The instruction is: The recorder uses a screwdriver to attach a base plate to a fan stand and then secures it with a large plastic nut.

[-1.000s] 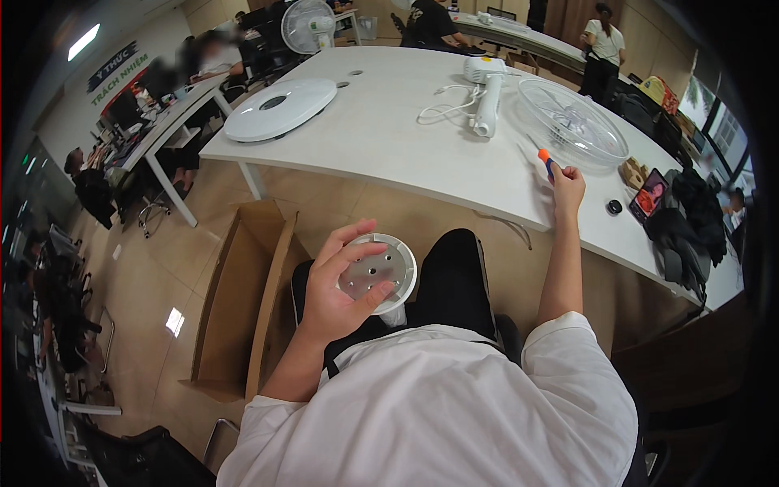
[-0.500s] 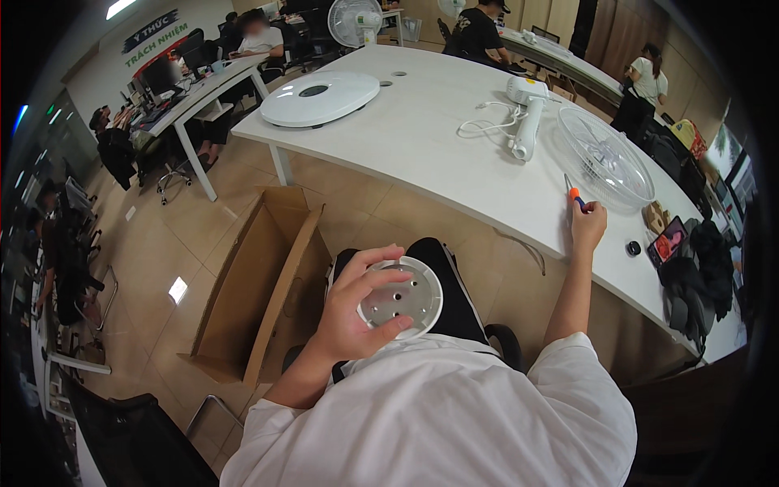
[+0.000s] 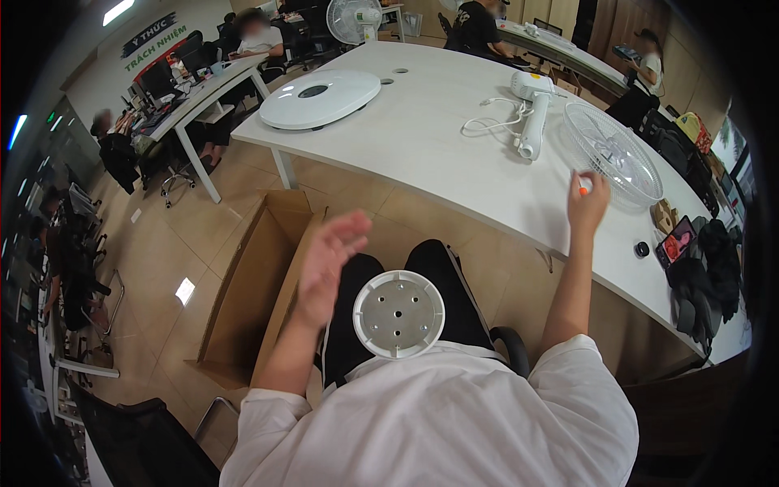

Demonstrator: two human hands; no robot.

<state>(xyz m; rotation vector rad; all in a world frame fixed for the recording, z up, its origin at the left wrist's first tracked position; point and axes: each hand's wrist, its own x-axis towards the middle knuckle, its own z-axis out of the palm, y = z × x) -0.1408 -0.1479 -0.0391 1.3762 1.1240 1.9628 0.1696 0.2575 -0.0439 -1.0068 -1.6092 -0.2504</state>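
Observation:
Between my thighs a white round fan-pole end (image 3: 418,312) faces up, its grey metal plate pierced by several holes. My left hand (image 3: 329,264) is off it, up to its left, with fingers stretched out and slightly blurred; it holds nothing. Over the right part of the white table, my right hand (image 3: 590,201) is closed around a screwdriver (image 3: 583,191); only a bit of its orange handle shows, the rest being hidden by the fingers. Just beyond that hand lies a clear fan guard (image 3: 614,150), with a white fan motor and neck (image 3: 533,122) to its left.
A white round fan base (image 3: 353,93) rests on the table (image 3: 438,122) at the far left. An open cardboard box (image 3: 243,300) stands on the floor to my left. Toward the right edge are a small black cap (image 3: 642,249), a phone (image 3: 676,242) and dark bags (image 3: 714,264).
My left hand has let go of the round pole end and lifted up and left. My right hand has drawn the screwdriver up into its grasp, slightly farther away over the table.

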